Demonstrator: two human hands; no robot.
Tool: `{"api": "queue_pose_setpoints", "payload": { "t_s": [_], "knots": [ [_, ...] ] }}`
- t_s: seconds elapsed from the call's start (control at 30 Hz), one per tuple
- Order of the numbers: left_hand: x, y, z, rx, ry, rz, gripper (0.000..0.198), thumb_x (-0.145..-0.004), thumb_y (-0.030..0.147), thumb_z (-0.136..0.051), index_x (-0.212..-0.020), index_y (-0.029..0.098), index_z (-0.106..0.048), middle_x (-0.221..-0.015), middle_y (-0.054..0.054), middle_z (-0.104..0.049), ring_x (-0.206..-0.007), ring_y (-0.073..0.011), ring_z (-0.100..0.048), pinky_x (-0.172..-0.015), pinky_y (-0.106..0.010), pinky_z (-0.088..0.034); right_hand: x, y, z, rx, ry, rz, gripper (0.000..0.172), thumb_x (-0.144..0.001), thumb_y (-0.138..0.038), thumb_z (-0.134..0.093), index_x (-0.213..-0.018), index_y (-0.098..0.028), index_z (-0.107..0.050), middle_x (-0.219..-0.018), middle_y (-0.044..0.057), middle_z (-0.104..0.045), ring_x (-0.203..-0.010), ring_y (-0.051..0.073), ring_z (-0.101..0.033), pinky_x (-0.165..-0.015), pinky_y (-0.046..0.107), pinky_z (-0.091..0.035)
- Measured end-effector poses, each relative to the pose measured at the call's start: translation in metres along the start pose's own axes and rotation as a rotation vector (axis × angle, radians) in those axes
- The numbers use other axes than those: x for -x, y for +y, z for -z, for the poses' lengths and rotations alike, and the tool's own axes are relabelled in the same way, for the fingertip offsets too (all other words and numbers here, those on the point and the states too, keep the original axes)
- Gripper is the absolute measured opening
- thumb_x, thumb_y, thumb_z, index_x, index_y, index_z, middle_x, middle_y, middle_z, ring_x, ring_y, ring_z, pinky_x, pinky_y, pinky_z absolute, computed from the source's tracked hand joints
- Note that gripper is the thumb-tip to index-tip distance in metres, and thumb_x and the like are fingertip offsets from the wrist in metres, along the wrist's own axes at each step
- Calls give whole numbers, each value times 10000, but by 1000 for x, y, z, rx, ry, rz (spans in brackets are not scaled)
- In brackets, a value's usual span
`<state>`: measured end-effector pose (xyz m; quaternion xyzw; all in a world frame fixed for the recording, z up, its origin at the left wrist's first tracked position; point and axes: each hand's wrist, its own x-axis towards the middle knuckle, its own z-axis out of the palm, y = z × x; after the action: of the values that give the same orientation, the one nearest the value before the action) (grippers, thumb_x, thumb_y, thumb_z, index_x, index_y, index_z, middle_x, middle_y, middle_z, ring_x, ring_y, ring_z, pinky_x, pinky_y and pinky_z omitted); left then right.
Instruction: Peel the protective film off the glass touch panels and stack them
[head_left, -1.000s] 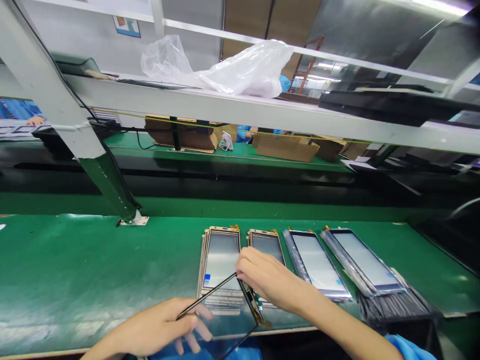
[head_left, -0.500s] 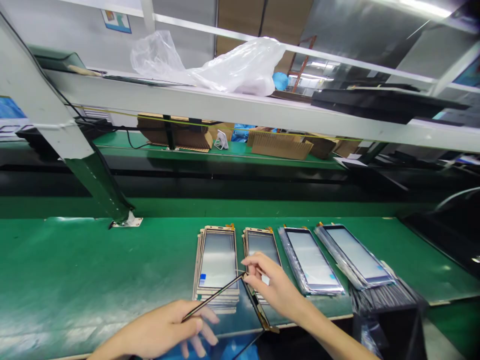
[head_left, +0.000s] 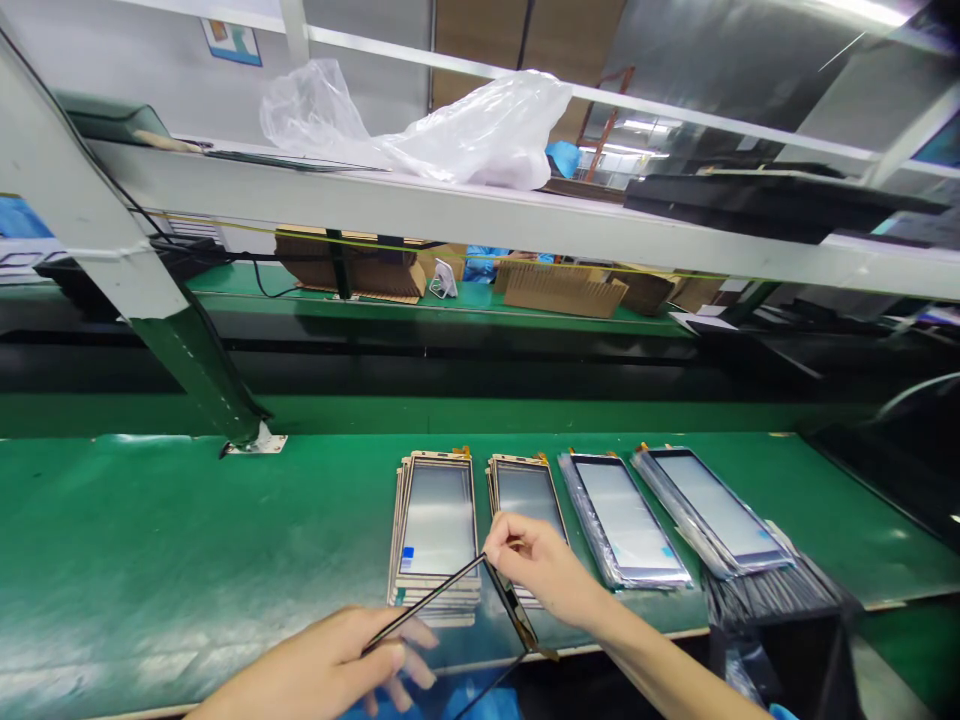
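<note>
My left hand grips a thin touch screen panel by its left edge, with the fingers beneath it. The panel's dark frame is raised and tilted in front of me, and an orange flex tail hangs at its right end. At the panel's upper corner, the fingertips of my right hand are pinched together. Whether a film edge is between them is too small to tell. Just beyond lie a stack of light-framed panels and a second light-framed stack, partly hidden by my right hand.
Two stacks of film-wrapped dark-framed panels, one nearer and one farther right, lie on the green bench. A black bin with dark strips stands at the front right. A slanted post rises at left, and a white shelf crosses above.
My right hand's fingers have closed into a tighter pinch at the panel's corner. My left hand and the panel have stayed nearly in place.
</note>
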<state>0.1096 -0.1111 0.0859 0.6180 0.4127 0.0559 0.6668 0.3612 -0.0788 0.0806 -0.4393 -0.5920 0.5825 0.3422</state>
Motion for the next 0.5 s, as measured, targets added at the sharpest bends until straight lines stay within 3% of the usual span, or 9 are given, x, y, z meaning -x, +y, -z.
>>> {"api": "queue_pose_setpoints", "payload": {
  "t_s": [0.2,0.33,0.5],
  "knots": [
    [1,6,1,-35,21,4,345,-919,378,-403,-1148,201,-589,-1067,-51,-711,-865,-177,-672,-753,-251,-523,-3,-3,3,51,-10,-29,348,-788,-449,-591,-618,-177,-458,-602,-53,-399,-534,80,-338,-517,221,-288],
    [1,5,3,6,-4,14,326,-905,368,-418,-1120,196,-594,-1052,-61,-719,-856,-194,-684,-709,-257,-525,1,-14,10,401,13,199,240,-895,-285,-485,-695,-171,-554,-697,-2,-495,-677,130,-480,-626,255,-375],
    [1,1,4,-26,16,3,331,-918,379,-399,-1126,205,-589,-1048,-50,-717,-852,-202,-685,-706,-276,-528,6,-26,16,757,-83,446,123,-928,-144,-437,-859,-189,-527,-837,31,-537,-762,144,-499,-664,258,-412]
  ]
}}
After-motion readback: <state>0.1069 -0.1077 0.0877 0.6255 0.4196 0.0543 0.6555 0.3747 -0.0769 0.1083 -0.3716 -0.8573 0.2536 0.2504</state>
